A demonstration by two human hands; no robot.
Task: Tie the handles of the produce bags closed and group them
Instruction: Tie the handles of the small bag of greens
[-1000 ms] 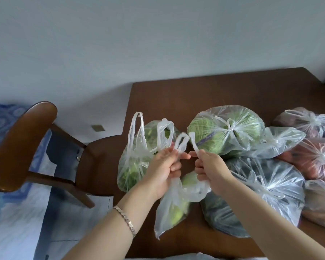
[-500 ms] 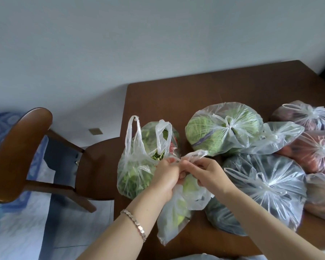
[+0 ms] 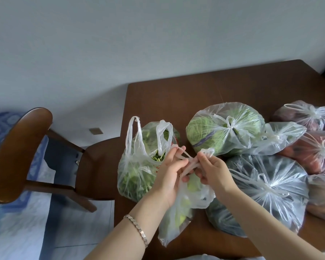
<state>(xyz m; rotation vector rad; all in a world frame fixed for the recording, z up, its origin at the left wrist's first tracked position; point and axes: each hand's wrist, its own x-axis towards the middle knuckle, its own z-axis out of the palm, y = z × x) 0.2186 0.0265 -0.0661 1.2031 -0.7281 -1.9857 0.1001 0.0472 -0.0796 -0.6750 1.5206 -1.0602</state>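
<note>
A small clear bag of pale green produce (image 3: 182,212) hangs between my hands above the table's near left edge. My left hand (image 3: 170,171) and my right hand (image 3: 213,169) each pinch one of its handles (image 3: 188,158), and the handles cross between them. Just left stands an untied bag of leafy greens (image 3: 137,166) with both handles upright. Tied bags lie to the right: a cabbage bag (image 3: 223,128), a large dark-greens bag (image 3: 266,186) and reddish produce bags (image 3: 317,149).
The dark wooden table (image 3: 195,94) meets a white wall at the back. A wooden chair (image 3: 21,154) stands left of the table, its seat tucked near the table edge. A blue patterned cloth (image 3: 0,124) lies on the floor at far left.
My hands, apart with the two handles held up a second ago, came together and crossed the handles over each other. The view shifted slightly; the other bags stayed put.
</note>
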